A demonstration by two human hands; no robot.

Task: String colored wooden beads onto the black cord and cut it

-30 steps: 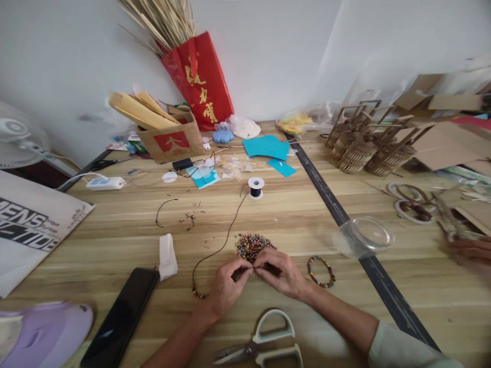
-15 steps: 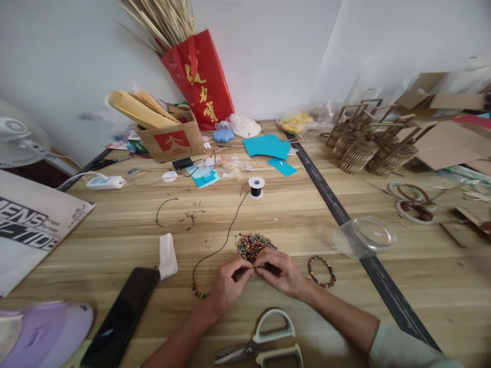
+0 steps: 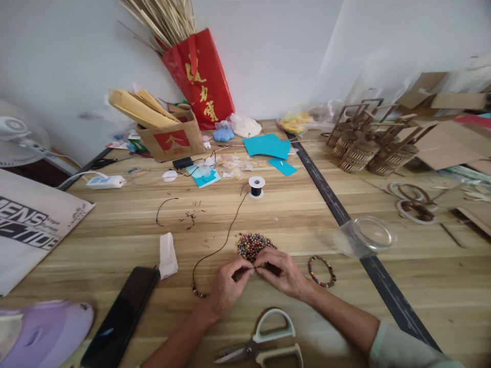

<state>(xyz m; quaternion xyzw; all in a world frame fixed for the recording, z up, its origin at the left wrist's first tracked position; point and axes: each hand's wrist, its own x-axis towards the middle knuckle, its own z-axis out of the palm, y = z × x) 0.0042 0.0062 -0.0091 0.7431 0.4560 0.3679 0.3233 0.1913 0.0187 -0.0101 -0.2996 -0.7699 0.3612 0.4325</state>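
My left hand (image 3: 229,283) is closed in a pinch on the black cord (image 3: 213,252). Several coloured beads (image 3: 198,292) are strung on this cord, just left of that hand. Fingertip to fingertip with it, my right hand (image 3: 283,274) pinches what looks like a tiny bead (image 3: 254,268); the fingers mostly cover it. Right behind both hands lies a heap of loose multicoloured beads (image 3: 253,244). The cord leads back to a white spool (image 3: 257,187) standing upright. To the right of my right hand rests a beaded bracelet (image 3: 321,271).
Scissors (image 3: 261,340) with pale handles lie open near the front edge. A black phone (image 3: 120,317), a folded white paper (image 3: 168,255) and a purple cap (image 3: 57,329) are on the left. A clear plastic jar (image 3: 364,236) lies at right. Small bamboo baskets (image 3: 356,151) stand farther back.
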